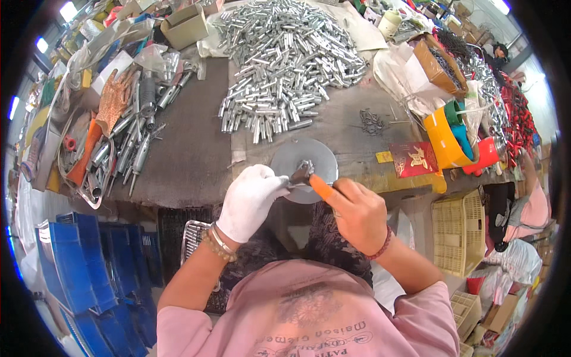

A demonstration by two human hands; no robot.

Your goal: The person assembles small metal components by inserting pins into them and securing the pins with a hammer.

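Observation:
In front of my chest, my left hand point(248, 199), in a white glove, is closed on a small dark metal part point(302, 174) with a shiny silver end. My right hand point(360, 213) wears an orange finger cover; its index finger presses against the same part, and the thumb side is partly hidden. Beneath the part lies a round grey metal disc point(324, 153) at the table's near edge. Beyond it spreads a big heap of silver metal cylinders point(291, 65). A small cluster of dark pins point(372, 122) lies to the right of the heap.
On the left are hand tools point(140, 137) and an orange-patterned glove point(114, 95). To the right sit a red packet point(414, 159), a yellow holder point(447, 138) and a cardboard box point(439, 64). Blue bins point(77, 262) and a cream crate point(458, 232) flank me below the table. Another person point(531, 202) is at far right.

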